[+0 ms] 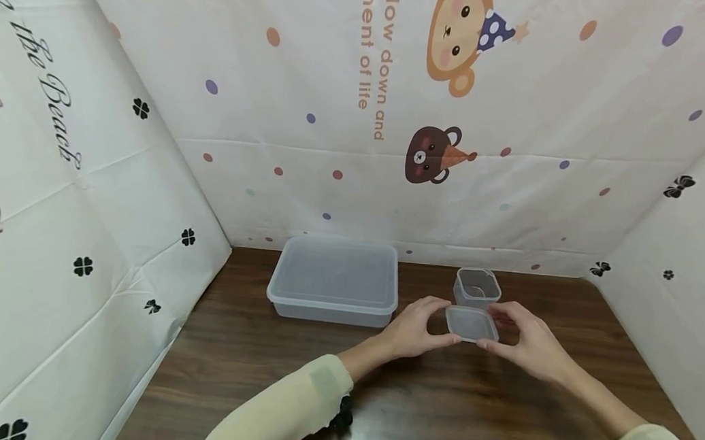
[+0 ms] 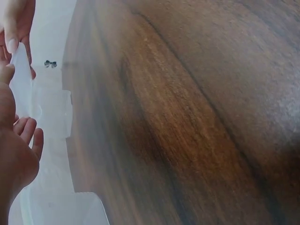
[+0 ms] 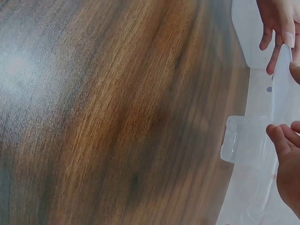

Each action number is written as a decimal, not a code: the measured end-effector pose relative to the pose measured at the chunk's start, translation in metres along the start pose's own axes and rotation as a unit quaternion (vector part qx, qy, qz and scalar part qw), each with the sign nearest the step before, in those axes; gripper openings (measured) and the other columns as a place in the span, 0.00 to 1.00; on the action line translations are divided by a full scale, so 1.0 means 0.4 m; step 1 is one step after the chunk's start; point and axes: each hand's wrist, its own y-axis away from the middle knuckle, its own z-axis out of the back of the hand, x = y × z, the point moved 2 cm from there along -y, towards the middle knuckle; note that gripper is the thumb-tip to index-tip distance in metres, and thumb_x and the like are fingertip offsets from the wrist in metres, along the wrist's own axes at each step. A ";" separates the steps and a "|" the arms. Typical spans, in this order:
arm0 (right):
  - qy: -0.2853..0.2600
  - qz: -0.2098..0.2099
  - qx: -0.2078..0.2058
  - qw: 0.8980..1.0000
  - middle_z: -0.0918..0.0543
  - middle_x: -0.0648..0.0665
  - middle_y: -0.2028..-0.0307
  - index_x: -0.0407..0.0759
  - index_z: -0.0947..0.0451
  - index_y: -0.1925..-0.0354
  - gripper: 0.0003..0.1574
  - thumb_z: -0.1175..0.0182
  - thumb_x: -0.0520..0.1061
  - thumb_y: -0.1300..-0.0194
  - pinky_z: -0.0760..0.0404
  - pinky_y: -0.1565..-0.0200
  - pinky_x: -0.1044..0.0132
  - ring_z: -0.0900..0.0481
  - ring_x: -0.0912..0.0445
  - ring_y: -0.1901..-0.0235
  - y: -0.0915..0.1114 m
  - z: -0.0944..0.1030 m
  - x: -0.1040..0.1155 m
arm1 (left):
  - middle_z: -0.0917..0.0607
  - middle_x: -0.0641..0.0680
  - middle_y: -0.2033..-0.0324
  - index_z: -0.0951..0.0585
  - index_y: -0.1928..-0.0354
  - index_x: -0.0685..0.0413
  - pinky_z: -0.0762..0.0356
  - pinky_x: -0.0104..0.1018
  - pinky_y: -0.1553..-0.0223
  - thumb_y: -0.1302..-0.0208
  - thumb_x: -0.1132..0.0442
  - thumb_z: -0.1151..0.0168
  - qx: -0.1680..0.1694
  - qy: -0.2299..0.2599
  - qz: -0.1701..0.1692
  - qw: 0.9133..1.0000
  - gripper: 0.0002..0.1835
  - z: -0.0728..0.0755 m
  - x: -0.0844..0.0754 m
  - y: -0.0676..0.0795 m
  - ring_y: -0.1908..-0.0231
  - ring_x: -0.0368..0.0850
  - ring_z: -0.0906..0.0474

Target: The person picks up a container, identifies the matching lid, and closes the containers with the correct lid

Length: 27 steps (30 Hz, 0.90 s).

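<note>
Between both hands is a small clear plastic lid [image 1: 471, 324], roughly square with rounded corners. My left hand [image 1: 414, 328] pinches its left side, thumb at the near edge and fingers at the far one. On the opposite side my right hand [image 1: 527, 341] pinches it the same way. The lid appears edge-on, raised above the table, in the left wrist view, where the left hand [image 2: 18, 145] is close to the camera. Just behind the lid stands a small clear plastic container [image 1: 476, 289], its top uncovered. The right wrist view also shows this container [image 3: 246, 140].
A large translucent storage box [image 1: 334, 280] with its lid on stands left of the hands at the back of the brown wooden table [image 1: 293, 359]. Printed white cloth [image 1: 305, 196] hangs behind the table and along both sides.
</note>
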 end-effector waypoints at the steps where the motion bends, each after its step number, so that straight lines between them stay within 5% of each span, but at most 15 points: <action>1: 0.001 0.003 -0.002 1.000 0.16 0.40 0.47 0.35 0.21 0.40 0.40 0.16 0.50 0.44 0.12 0.51 0.52 0.12 0.44 0.52 -0.002 0.002 -0.001 | 0.22 0.48 0.32 0.25 0.26 0.52 0.23 0.34 0.37 0.29 0.35 0.34 -0.003 0.006 -0.002 1.000 0.40 0.001 0.001 -0.003 0.34 0.43 0.23; 7: 0.009 0.007 -0.010 1.000 0.16 0.42 0.48 0.36 0.21 0.41 0.39 0.17 0.50 0.43 0.14 0.52 0.67 0.12 0.47 0.54 -0.011 0.015 0.005 | 0.21 0.49 0.32 0.25 0.26 0.54 0.24 0.33 0.37 0.29 0.37 0.32 -0.013 0.041 -0.004 0.999 0.39 0.012 -0.003 -0.014 0.34 0.45 0.22; 17: -0.007 -0.001 -0.010 1.000 0.17 0.43 0.49 0.36 0.20 0.41 0.36 0.17 0.48 0.42 0.12 0.51 0.56 0.12 0.47 0.53 -0.021 0.021 0.012 | 0.19 0.50 0.34 0.23 0.28 0.55 0.20 0.32 0.42 0.29 0.40 0.31 -0.023 0.103 0.022 0.994 0.36 0.017 0.001 -0.017 0.38 0.46 0.19; 21: -0.007 0.011 -0.020 1.000 0.16 0.42 0.49 0.35 0.20 0.41 0.35 0.17 0.46 0.42 0.14 0.50 0.67 0.12 0.46 0.53 -0.019 0.019 0.011 | 0.18 0.49 0.35 0.23 0.28 0.53 0.19 0.28 0.45 0.29 0.42 0.30 -0.025 0.166 0.052 0.984 0.35 0.016 0.002 -0.020 0.40 0.42 0.18; 27: -0.007 0.026 -0.048 0.999 0.15 0.42 0.53 0.34 0.19 0.45 0.29 0.19 0.36 0.42 0.19 0.52 0.79 0.12 0.47 0.56 -0.014 0.017 0.013 | 0.18 0.49 0.35 0.23 0.28 0.51 0.19 0.26 0.46 0.29 0.44 0.29 -0.028 0.248 0.084 0.965 0.34 0.013 0.003 -0.021 0.39 0.50 0.17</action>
